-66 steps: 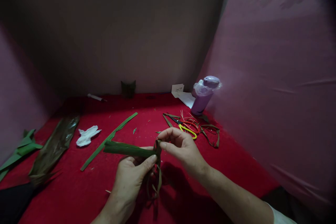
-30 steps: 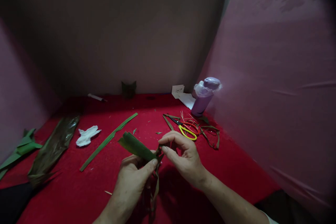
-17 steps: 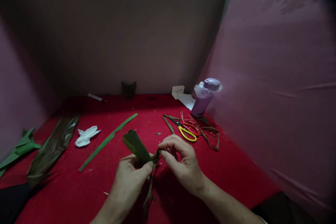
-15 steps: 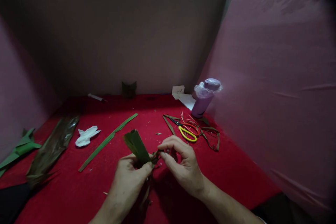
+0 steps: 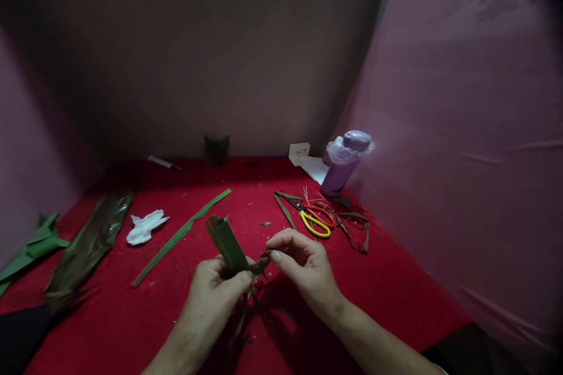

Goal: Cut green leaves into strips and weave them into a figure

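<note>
A folded bundle of green leaf (image 5: 229, 246) stands up out of my left hand (image 5: 215, 290), whose thumb and fingers are closed round its lower end. Brown strips hang below that grip. At the bundle's right side, my right hand (image 5: 305, 266) pinches a thin brown leaf strip (image 5: 260, 263) between thumb and forefinger. The strip runs from the bundle's base to these fingertips; whether it is knotted there is hidden. Beyond my right hand lie scissors (image 5: 314, 222) with one red and one yellow handle, their blades pointing away to the left.
Left on the red cloth (image 5: 176, 310) are a long green strip (image 5: 180, 237), crumpled white tissue (image 5: 147, 226), a broad brown leaf (image 5: 90, 246) and green leaf pieces (image 5: 37, 246). Toward the back stand a syringe (image 5: 162, 162), a dark leaf piece (image 5: 217, 149), white cards (image 5: 313, 167) and a purple container (image 5: 338, 176).
The green bundle has turned slightly in my left hand. My right fingertips have shifted a little on the brown strip, and the strips beneath the bundle hang differently.
</note>
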{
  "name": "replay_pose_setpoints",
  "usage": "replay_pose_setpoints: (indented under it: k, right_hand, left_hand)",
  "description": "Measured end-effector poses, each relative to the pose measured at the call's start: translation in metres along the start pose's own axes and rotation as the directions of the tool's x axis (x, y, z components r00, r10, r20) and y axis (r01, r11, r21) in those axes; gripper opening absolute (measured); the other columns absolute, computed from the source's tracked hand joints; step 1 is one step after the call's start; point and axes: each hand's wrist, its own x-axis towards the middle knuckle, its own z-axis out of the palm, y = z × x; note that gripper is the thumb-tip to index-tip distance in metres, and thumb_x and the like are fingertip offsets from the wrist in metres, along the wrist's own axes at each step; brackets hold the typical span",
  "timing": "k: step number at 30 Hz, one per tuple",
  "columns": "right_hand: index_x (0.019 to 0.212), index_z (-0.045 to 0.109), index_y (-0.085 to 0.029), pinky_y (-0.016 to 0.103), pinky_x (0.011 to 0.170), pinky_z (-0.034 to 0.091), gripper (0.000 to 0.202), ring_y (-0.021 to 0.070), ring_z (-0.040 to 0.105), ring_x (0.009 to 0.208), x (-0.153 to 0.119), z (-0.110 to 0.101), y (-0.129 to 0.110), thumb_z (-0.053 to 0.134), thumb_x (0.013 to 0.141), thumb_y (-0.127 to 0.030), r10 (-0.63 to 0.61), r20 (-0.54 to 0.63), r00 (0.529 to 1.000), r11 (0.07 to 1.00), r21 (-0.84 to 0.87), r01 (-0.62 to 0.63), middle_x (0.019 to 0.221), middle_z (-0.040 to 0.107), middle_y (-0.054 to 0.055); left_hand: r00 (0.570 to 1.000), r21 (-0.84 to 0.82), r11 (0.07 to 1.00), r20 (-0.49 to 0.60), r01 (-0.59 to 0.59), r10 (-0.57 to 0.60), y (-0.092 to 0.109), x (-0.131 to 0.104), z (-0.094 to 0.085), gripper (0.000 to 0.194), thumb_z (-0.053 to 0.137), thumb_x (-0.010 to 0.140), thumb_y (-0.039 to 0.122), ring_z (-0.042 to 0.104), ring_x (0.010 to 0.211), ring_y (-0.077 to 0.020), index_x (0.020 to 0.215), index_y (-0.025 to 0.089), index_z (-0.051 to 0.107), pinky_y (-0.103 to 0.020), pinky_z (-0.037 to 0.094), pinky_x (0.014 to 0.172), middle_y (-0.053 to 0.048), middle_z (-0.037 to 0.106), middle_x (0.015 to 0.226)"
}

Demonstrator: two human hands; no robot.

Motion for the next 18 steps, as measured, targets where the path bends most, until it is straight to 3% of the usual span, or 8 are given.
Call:
replay_pose_setpoints:
  k: [6,13,18]
  right_hand:
    - [0.086,0.066,-0.019,0.026,0.065,0.045,0.011,0.0142,0.057,0.071,0.0030,0.0000,0.0010,0.058,0.079,-0.021,0.068,0.038,0.997,0.992,0.105,-0.072,0.078,0.062,0.002]
    - [0.088,0.069,-0.019,0.031,0.074,0.047,0.013,0.0172,0.059,0.081,0.0021,-0.0002,0.0053,0.061,0.078,-0.021,0.005,0.073,0.997,0.994,0.107,-0.013,0.086,0.064,0.005]
    - [0.105,0.061,-0.022,0.031,0.073,0.047,0.040,0.0172,0.060,0.080,0.0027,0.0031,0.0044,0.073,0.066,-0.022,0.154,0.055,0.987,0.957,0.240,-0.162,0.091,0.066,0.003]
  left_hand:
    - [0.996,-0.083,0.993,0.009,0.084,-0.084,-0.0063,0.0047,-0.0025,0.015,0.067,0.060,0.023,0.037,0.037,-0.0069,0.071,0.015,0.071,-0.019,0.029,0.039,0.006,0.046,0.042]
    - [0.994,-0.155,0.982,0.054,0.106,-0.098,-0.0105,0.0073,-0.0019,0.018,0.072,0.058,0.026,0.041,0.040,-0.0072,0.072,0.014,0.070,-0.020,0.031,0.040,0.005,0.051,0.045]
    - [0.992,-0.251,0.963,0.104,0.099,-0.075,-0.0082,0.0062,0.0004,0.025,0.073,0.061,0.027,0.056,0.056,-0.0145,0.082,0.016,0.071,-0.024,0.043,0.053,0.000,0.062,0.058]
